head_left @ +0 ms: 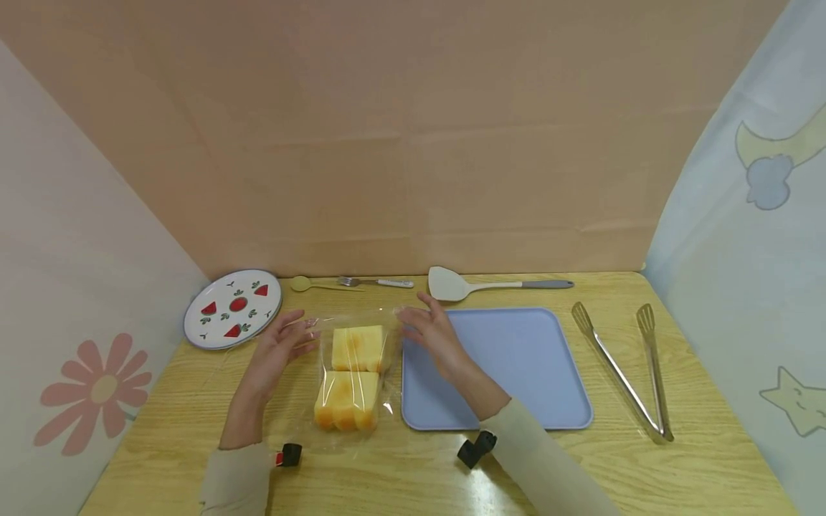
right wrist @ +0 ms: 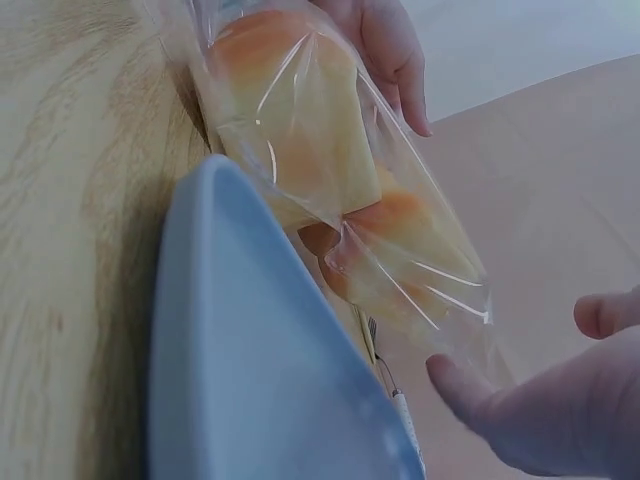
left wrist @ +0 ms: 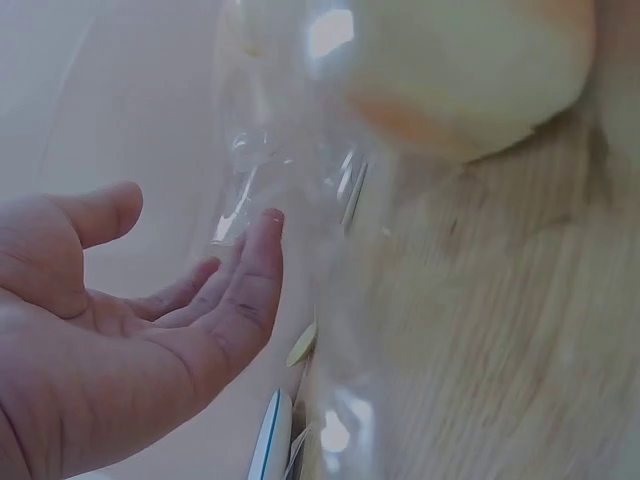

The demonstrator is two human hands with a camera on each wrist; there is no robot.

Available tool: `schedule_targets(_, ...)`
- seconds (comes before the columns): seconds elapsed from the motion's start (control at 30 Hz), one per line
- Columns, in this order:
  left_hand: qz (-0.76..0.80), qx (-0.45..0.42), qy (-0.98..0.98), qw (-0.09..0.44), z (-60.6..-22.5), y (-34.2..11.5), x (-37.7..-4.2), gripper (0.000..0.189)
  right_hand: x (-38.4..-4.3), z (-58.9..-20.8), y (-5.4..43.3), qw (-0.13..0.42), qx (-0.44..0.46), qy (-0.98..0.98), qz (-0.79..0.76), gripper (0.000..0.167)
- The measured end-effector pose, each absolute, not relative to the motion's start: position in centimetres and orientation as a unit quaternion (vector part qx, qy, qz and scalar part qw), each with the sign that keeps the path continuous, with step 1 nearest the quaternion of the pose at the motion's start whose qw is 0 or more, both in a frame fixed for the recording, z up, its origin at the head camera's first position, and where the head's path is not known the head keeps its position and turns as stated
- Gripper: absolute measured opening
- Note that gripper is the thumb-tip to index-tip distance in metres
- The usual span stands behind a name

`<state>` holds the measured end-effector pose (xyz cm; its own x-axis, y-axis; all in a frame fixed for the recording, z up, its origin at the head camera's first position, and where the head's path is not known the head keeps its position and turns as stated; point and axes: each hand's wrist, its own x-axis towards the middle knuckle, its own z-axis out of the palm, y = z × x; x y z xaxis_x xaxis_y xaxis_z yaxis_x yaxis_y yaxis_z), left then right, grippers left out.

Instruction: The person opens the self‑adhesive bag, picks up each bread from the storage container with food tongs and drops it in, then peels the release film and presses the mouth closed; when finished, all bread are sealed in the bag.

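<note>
A clear plastic bag [head_left: 390, 380] with two pieces of bread inside lies on the wooden table in front of the person. The upper bread [head_left: 357, 348] is squarish; the lower bread [head_left: 346, 401] has browned, rounded ends. At the bag's upper left is the left hand [head_left: 269, 357], its fingers loosely extended, thumb apart; in the left wrist view its fingertips [left wrist: 272, 216] are at the film. The right hand [head_left: 442, 342] reaches over the tray's left edge to the bag's upper right corner. In the right wrist view this hand [right wrist: 560, 400] has fingers and thumb spread, one fingertip beside the film.
A light blue tray [head_left: 535, 365] sits right of the bag, with metal tongs [head_left: 622, 373] spread beyond it. Along the back lie a spatula [head_left: 448, 284], a fork [head_left: 381, 282] and a yellow spoon [head_left: 301, 284]. A fruit-patterned plate [head_left: 219, 287] is at the back left.
</note>
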<state>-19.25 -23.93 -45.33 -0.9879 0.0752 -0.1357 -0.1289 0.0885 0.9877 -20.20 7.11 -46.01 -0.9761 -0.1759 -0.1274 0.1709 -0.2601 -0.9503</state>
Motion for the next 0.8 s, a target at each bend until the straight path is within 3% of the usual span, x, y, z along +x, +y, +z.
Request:
schedule_targets(0.3,0.662,-0.018,0.737,0.131,-45.4,-24.0,-19.1,0.063,-20.3,-46.2,7.2,0.119,-0.008,0.661,-0.741,0.080)
schedule_targets(0.8,0.644,-0.039,0.755,0.115,-44.8,-24.2,-18.7,0.059,-19.6,-45.1,8.4,0.067,-0.016,0.702,-0.708,0.073)
